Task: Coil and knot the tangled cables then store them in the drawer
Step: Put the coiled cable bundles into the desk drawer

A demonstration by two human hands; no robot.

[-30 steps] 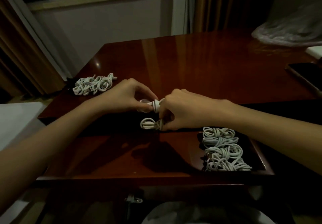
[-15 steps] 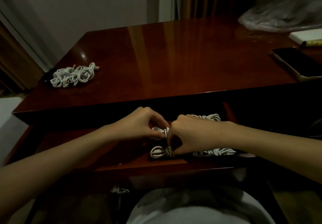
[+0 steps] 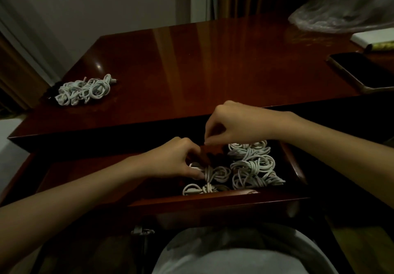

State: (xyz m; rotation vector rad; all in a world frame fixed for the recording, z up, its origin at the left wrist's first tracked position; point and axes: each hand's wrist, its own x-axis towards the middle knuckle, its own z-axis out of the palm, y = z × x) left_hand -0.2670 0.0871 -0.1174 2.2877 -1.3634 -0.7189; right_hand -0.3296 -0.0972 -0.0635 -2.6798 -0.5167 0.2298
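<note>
White coiled cable (image 3: pixel 210 172), knotted at its middle, lies on the floor of the open drawer (image 3: pixel 213 198), and the left hand (image 3: pixel 181 159) is closed on it, thumb and fingertips pinching the knot and the loop on its left side. Just nearer the person from that grip, a second knotted coil (image 3: pixel 200 189) rests against the inside of the drawer's front wall, apart from the fingers. To the right of the grip, touching the held coil's right loop, a heap of stored coils (image 3: pixel 252 164) fills the drawer's right end up to the side wall. Above and slightly beyond the grip, the right hand (image 3: pixel 229 125) hangs over the drawer with fingers curled and thumb meeting the index fingertip; nothing can be seen between them, so whether it holds anything cannot be told. Both forearms are bare. Far to the left of the grip and beyond the drawer, on the polished wooden desk (image 3: pixel 191 64), sits a pile of tangled white cables (image 3: pixel 84 90). Far to the right on the same surface lie a dark phone (image 3: pixel 360 71) and a clear plastic bag (image 3: pixel 341 15).
</note>
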